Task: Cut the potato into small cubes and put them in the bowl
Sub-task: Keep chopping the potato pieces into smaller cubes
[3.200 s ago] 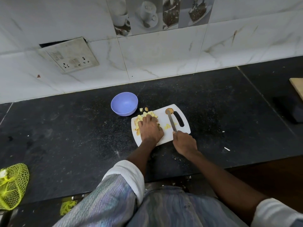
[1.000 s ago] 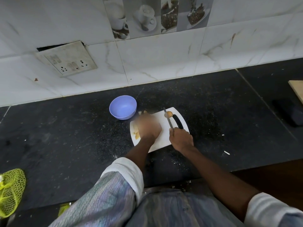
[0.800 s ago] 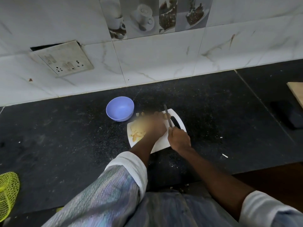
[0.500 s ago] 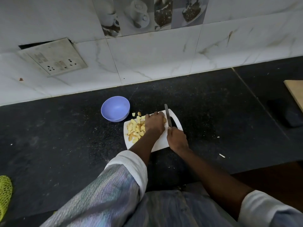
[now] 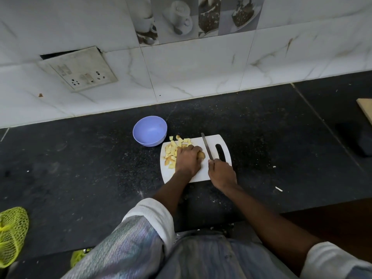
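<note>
Holding the last potato piece (image 5: 201,155) under your left hand (image 5: 187,160), you have your fingers curled over it on the cutting board (image 5: 201,174), and the piece peeks out on the knife side of your knuckles. Your right hand (image 5: 222,175) grips the knife (image 5: 207,147) handle, with the blade lying just beside that piece, its tip pointing toward the board's far edge. The main risk is your left fingertips: the piece is small, so the blade could catch them if it rolls or you press unevenly. The cubes (image 5: 174,150) are heaped on the board's bowl-side half, some already at or past its far edge, and a sweep of your left hand could knock them onto the counter (image 5: 80,168). The bowl (image 5: 150,130) sits just beyond the board's far left corner, apparently empty.
</note>
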